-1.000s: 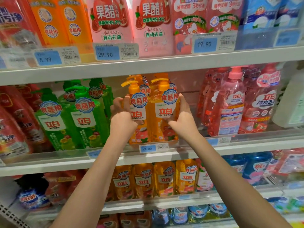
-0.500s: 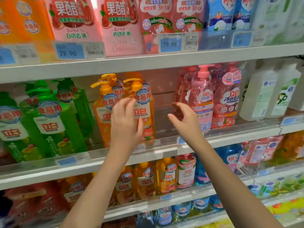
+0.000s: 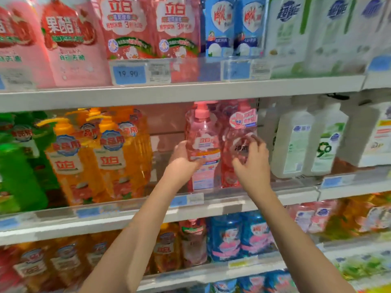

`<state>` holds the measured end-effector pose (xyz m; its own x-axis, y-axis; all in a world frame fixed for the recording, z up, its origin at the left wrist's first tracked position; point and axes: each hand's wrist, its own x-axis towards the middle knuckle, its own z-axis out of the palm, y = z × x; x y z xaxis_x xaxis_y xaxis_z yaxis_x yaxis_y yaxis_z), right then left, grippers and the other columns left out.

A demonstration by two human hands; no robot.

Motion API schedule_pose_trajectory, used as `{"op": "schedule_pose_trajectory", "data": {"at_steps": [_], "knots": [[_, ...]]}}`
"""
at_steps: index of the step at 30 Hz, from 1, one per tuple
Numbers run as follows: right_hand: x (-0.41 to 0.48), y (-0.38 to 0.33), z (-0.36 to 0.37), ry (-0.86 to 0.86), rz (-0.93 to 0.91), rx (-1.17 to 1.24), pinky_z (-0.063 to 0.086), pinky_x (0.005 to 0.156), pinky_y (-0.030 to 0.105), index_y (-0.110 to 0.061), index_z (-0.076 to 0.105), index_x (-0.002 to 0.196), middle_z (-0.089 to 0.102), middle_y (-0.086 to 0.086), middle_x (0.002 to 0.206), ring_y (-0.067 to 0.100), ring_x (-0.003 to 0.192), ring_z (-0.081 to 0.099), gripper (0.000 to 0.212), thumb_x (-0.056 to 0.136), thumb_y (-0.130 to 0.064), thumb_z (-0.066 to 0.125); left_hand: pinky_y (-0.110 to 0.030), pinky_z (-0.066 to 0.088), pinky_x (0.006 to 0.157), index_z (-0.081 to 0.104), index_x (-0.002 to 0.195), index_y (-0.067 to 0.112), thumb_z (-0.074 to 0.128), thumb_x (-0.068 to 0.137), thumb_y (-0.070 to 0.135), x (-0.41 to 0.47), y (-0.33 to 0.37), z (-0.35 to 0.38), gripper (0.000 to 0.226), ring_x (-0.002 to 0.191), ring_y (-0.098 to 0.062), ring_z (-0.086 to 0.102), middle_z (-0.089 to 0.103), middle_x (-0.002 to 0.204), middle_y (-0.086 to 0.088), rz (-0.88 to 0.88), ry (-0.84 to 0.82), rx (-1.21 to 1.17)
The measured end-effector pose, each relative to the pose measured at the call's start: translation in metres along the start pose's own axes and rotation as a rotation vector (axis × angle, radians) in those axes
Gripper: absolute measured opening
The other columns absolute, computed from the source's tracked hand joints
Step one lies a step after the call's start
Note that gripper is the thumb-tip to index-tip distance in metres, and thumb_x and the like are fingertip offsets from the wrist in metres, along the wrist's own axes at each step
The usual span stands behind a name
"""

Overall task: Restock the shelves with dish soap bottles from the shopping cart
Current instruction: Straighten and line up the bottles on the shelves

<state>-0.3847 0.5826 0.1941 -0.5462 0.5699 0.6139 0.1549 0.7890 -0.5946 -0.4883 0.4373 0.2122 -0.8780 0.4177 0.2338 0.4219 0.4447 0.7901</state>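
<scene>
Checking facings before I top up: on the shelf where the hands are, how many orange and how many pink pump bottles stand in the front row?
Orange pump bottles: 2
Pink pump bottles: 2 (the left hand grips one)
Total: 4

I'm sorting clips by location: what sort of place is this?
Most likely a supermarket cleaning-products aisle: tiered shelves, packed rows of dish soap bottles, and blue price tags like 19.90 on the shelf edges.

Left hand (image 3: 182, 163) around pink bottle (image 3: 203, 142)
</scene>
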Motion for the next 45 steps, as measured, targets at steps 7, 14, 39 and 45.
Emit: {"op": "schedule_pose_trajectory", "data": {"at_steps": [7, 14, 39, 45], "knots": [[0.006, 0.019, 0.002, -0.001, -0.138, 0.006, 0.033, 0.107, 0.047, -0.005, 0.05, 0.132, 0.037, 0.021, 0.142, 0.035, 0.133, 0.034, 0.056, 0.079, -0.014, 0.066, -0.029, 0.052, 0.081, 0.048, 0.112, 0.027, 0.084, 0.068, 0.028, 0.009, 0.0, 0.025, 0.056, 0.096, -0.013, 0.062, 0.063, 0.105, 0.008, -0.142, 0.198, -0.044], [0.003, 0.006, 0.008, -0.277, -0.339, 0.194, 0.038, 0.078, 0.025, -0.008, 0.065, 0.112, 0.066, 0.005, 0.103, 0.024, 0.101, 0.058, 0.027, 0.093, -0.015, 0.048, -0.039, 0.056, 0.08, 0.044, 0.115, 0.024, 0.071, 0.063, 0.061, -0.015, 0.002, 0.036, 0.069, 0.095, -0.02, 0.062, 0.057, 0.111, 0.0, -0.045, 0.329, 0.128], [0.001, -0.044, 0.032, -0.321, -0.078, 0.117, 0.04, 0.104, 0.038, -0.016, 0.022, 0.147, 0.046, 0.007, 0.139, 0.027, 0.129, 0.041, 0.101, 0.069, -0.049, 0.077, -0.043, 0.055, 0.088, 0.055, 0.125, 0.017, 0.071, 0.084, 0.026, 0.022, 0.02, -0.025, 0.045, 0.1, -0.018, 0.068, 0.069, 0.112, -0.001, 0.095, -0.167, -0.432], [0.014, -0.051, 0.039, -0.479, -0.058, 0.34, 0.046, 0.098, 0.038, -0.022, 0.04, 0.138, 0.058, 0.002, 0.125, 0.021, 0.116, 0.053, 0.083, 0.068, -0.039, 0.081, -0.035, 0.057, 0.079, 0.054, 0.11, 0.024, 0.081, 0.067, 0.044, 0.015, 0.016, -0.025, 0.055, 0.088, -0.011, 0.065, 0.066, 0.1, 0.007, 0.039, 0.274, -0.118]]}}
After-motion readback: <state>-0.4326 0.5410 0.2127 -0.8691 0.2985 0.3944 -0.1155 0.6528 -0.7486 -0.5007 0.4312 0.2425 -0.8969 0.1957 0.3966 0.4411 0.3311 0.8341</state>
